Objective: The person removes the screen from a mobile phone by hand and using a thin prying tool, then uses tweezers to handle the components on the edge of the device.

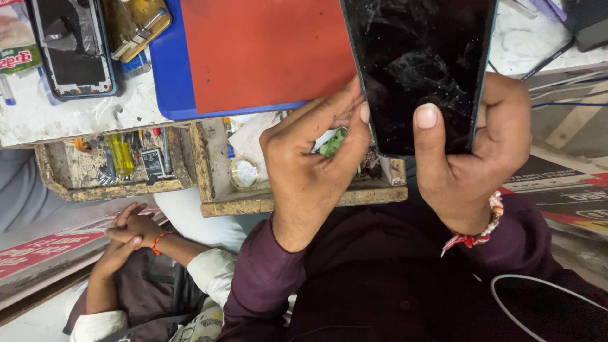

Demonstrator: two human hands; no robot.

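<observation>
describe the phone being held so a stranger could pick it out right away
Start at the red mat on the bench. Just right of it, the right hand grips a dark phone. Unlike the opened phone at far left, its cracked black screen is intact.

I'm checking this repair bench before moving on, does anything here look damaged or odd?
Yes. The dark phone held by the right hand has a cracked, smeared screen, with the left hand pinching its lower left edge. Another phone at the top left lies opened, its insides exposed.
</observation>
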